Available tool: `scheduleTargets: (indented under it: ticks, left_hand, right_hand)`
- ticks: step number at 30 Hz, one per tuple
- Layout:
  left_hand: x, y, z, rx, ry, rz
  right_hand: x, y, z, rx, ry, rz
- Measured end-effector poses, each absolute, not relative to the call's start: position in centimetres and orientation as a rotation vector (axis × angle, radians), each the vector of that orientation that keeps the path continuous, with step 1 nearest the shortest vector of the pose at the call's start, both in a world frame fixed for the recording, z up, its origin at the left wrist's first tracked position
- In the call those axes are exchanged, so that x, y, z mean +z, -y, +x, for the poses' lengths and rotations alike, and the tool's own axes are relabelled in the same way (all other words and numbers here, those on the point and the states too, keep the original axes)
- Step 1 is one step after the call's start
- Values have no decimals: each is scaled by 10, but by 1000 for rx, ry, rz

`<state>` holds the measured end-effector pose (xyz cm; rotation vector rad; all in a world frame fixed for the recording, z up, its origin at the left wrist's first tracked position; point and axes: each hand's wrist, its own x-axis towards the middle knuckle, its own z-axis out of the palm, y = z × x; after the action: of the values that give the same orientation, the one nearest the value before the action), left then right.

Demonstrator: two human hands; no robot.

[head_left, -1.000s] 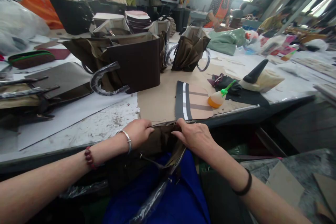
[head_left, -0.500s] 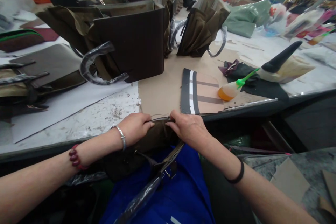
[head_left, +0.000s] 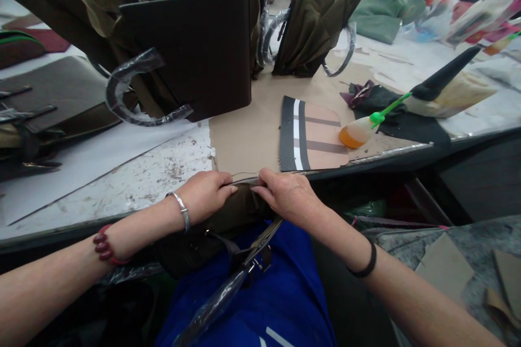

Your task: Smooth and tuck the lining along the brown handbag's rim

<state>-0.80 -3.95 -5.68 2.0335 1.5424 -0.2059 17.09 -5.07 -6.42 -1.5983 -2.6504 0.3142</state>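
Note:
At the table's front edge, my left hand and my right hand pinch the upper edge of a dark olive bag, a short way apart. Its body hangs over my lap, with a plastic-wrapped handle lying on the blue cloth. A thin thread lies along the edge between my hands. Beyond my right hand rests a striped panel, and the bottle of orange liquid with a green nozzle touches its right side.
A large dark brown bag stands at the back left, a smaller olive bag behind the panel. On the right are a black-handled tool and dark cloth scraps. A person's hands show at the top right.
The view has shifted slightly, so the bags on the table sit higher and further left. Both hands keep their pinch on the bag's edge, with little movement.

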Motion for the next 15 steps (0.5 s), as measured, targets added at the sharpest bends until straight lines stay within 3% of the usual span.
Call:
scheduleTargets:
  ticks: [15]
  left_hand:
    - [-60,33,-6,-250,-1503,2052]
  right_hand:
    - [-67,48,160,356,2542,-1885]
